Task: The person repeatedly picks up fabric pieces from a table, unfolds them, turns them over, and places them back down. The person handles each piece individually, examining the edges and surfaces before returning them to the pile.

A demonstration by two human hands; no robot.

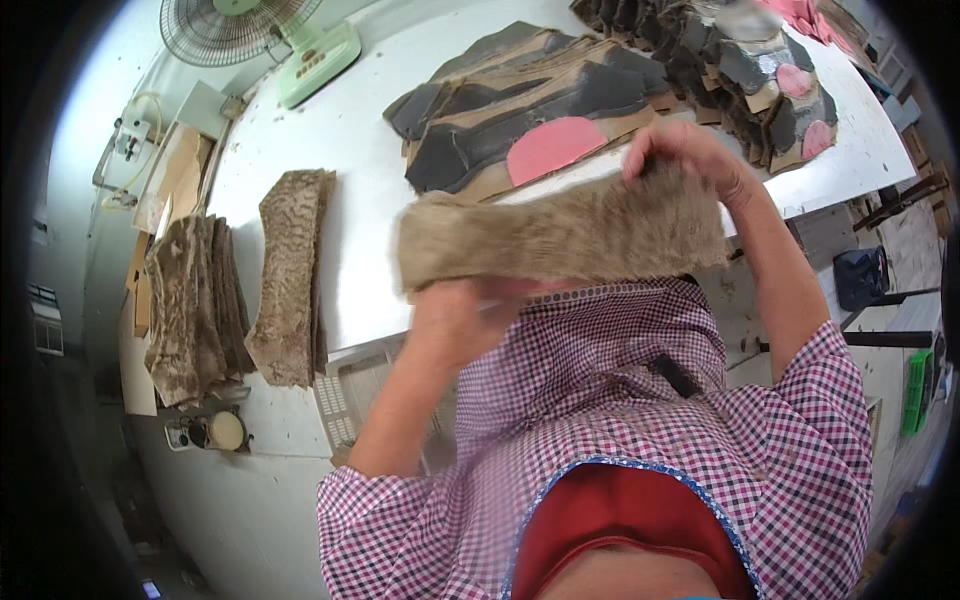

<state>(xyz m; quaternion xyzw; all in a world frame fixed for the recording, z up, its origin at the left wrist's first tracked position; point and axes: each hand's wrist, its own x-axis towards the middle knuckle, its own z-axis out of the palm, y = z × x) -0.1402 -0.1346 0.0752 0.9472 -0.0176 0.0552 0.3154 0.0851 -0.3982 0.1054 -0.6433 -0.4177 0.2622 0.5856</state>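
Note:
A long brown fur-like fabric piece (pixel 560 232) is stretched between my hands, above the table's front edge and slightly blurred by motion. My right hand (pixel 692 158) curls over its upper right corner, fingers closed on it. At its lower left edge, my left hand (pixel 452 318) grips from below, with the fingers partly hidden behind the piece. Just beyond it lies a spread of dark grey and tan cut pieces (pixel 470 150), with a pink rounded piece (pixel 555 148) on top.
Two stacks of brown fur-like pieces, one nearer (pixel 287 275) and one farther left (pixel 185 310), lie on the white table (pixel 360 235). Another pile with dark grey and pink patches (pixel 760 80) is at the back right. A green fan (pixel 320 62) stands at the back left.

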